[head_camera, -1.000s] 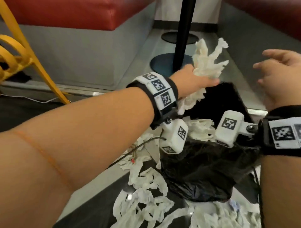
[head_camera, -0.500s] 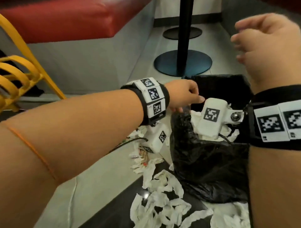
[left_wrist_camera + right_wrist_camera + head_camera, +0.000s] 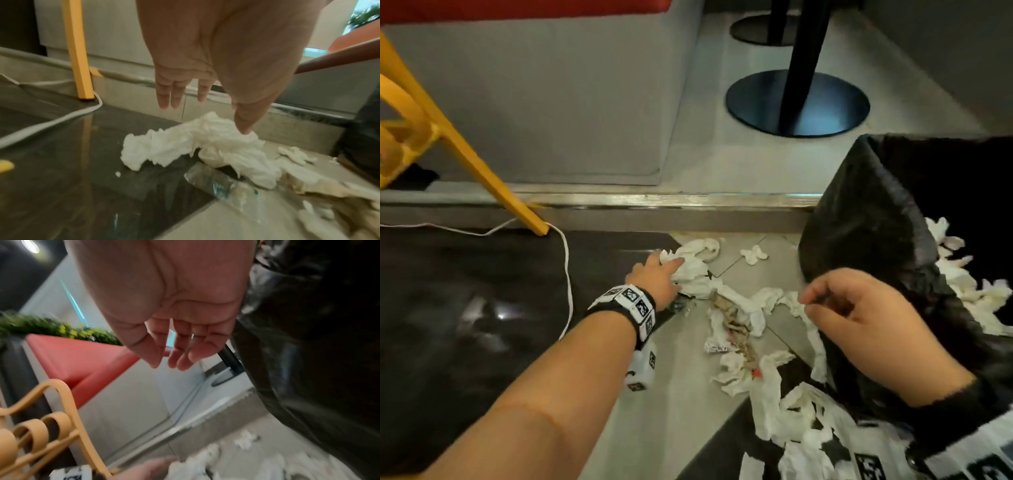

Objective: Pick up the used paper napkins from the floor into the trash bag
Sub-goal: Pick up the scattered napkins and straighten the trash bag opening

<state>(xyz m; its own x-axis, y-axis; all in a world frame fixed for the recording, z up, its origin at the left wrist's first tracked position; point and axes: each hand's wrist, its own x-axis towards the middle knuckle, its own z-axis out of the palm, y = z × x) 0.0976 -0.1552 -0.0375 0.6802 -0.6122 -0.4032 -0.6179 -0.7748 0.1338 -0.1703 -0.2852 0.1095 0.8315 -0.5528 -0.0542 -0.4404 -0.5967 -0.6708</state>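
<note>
Several crumpled white napkins (image 3: pixel 763 377) lie scattered on the floor beside the open black trash bag (image 3: pixel 866 219); more napkins (image 3: pixel 962 284) sit inside it. My left hand (image 3: pixel 657 274) reaches down onto a napkin clump (image 3: pixel 697 265) at the far end of the mess. In the left wrist view the left hand (image 3: pixel 205 113) has straight fingers, and its thumb tip touches the clump (image 3: pixel 195 144). My right hand (image 3: pixel 859 308) hovers by the bag's near side, fingers loosely bent. The right wrist view shows the right hand (image 3: pixel 170 356) holding nothing, next to the bag (image 3: pixel 308 353).
A yellow chair leg (image 3: pixel 482 164) and a white cable (image 3: pixel 566 274) are left of my left hand. A metal step edge (image 3: pixel 654 200) runs behind the napkins, with a black table pedestal (image 3: pixel 798 102) beyond. A clear wrapper (image 3: pixel 222 183) and brown scraps (image 3: pixel 732 318) lie among the napkins.
My left hand held a bunch of napkins over the bag, came away empty, and has dropped to the floor clump. My right hand has lowered from up high to beside the bag.
</note>
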